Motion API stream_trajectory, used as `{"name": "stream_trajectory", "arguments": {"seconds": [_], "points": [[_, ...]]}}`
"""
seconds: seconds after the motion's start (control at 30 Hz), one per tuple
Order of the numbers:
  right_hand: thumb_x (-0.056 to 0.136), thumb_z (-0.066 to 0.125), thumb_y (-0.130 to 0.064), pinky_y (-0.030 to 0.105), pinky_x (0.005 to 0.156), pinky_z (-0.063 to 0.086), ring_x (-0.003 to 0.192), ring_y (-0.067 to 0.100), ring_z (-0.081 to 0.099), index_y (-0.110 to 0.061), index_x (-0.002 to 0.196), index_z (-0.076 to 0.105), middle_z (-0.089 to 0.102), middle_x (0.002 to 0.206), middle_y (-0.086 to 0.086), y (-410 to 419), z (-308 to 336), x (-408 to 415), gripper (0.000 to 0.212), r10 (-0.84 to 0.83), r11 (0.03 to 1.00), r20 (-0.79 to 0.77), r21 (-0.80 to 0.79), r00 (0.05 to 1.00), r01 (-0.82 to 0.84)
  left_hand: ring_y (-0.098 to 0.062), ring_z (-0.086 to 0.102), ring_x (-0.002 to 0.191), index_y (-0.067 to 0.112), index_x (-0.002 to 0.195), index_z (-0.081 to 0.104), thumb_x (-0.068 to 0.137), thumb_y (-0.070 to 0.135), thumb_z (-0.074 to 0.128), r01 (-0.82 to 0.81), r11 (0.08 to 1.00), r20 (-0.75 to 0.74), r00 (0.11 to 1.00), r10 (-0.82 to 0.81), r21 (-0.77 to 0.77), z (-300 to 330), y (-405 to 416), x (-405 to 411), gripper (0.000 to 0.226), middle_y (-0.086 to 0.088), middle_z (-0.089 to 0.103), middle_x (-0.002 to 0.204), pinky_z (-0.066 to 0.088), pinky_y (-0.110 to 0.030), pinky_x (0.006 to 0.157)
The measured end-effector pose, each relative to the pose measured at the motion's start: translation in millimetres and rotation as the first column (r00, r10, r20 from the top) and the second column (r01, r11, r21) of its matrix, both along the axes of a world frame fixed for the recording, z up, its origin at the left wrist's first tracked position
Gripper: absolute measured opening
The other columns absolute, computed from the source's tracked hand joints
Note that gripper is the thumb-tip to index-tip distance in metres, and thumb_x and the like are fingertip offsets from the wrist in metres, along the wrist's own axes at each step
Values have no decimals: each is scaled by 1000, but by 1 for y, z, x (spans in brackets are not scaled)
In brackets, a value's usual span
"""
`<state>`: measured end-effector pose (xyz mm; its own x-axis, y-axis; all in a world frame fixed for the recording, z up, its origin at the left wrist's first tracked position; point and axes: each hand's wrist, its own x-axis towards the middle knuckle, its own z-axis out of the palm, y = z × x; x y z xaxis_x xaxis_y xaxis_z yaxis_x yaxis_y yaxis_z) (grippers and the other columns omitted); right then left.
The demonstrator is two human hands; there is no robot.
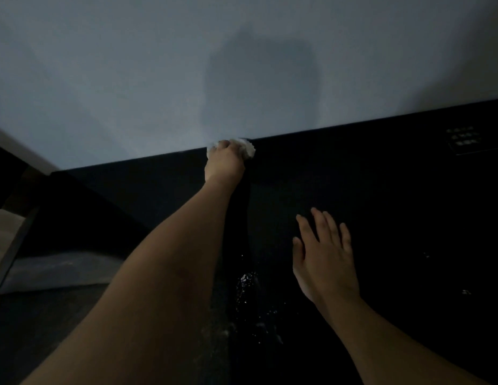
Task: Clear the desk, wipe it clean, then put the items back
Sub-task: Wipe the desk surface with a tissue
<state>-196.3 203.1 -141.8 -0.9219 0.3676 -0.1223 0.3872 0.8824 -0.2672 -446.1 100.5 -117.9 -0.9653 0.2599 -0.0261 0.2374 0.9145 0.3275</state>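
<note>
The black desk (381, 190) fills the lower right of the head view, its far edge against a grey wall. My left hand (224, 163) reaches to that far edge and grips a crumpled white wipe (246, 147), which shows past the fingers. My right hand (324, 254) lies flat on the desk top nearer to me, fingers straight and spread, holding nothing. Small wet droplets (248, 284) glint on the dark surface between my two forearms.
A dark panel with pale square buttons (463, 140) lies at the desk's far right corner. The grey wall (159, 79) rises right behind the desk. To the left of the desk are a lower grey surface (56, 268) and a pale floor strip (3, 223).
</note>
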Motion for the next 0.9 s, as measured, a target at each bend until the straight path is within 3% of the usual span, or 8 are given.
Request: {"name": "stream_trajectory", "arguments": {"seconds": [0.13, 0.3, 0.53, 0.9], "points": [[101, 16, -43, 44, 121, -2, 150, 17, -4, -31, 154, 12, 2, 163, 0, 0, 3, 2, 55, 7, 1000, 17, 12, 1000, -7, -34, 51, 117, 16, 122, 60, 95, 15, 44, -8, 1000, -6, 1000, 8, -30, -6, -1, 0, 31, -13, 55, 126, 47, -44, 84], [101, 15, -45, 44, 121, -5, 149, 18, -6, -31, 154, 10, -1, 163, -1, -3, -2, -1, 55, -18, 999, 46, 52, 999, 15, -29, 48, 124, 22, 121, 62, 94, 26, 49, 88, 991, 5, 996, -88, -102, 2, -11, 27, 30, -12, 50, 132, 47, -42, 96], [101, 16, -45, 44, 121, -1, 150, 17, -1, -30, 153, 15, 5, 163, -2, -3, -6, 1, 55, -13, 998, 21, 65, 1000, 11, -26, 47, 116, 21, 126, 56, 93, 30, 44, 146, 975, -86, 983, -162, -167, -3, -38, 109, 36, -4, 49, 126, 42, -35, 70], [102, 22, -44, 44, 122, 2, 149, 17, 6, -29, 152, 23, 13, 162, -2, -6, -3, 0, 52, -37, 995, 5, 94, 999, 36, -22, 46, 116, 21, 129, 54, 93, 34, 51, 299, 940, 34, 954, -298, -164, 9, -79, 214, 39, 0, 47, 127, 51, -35, 83]]}}
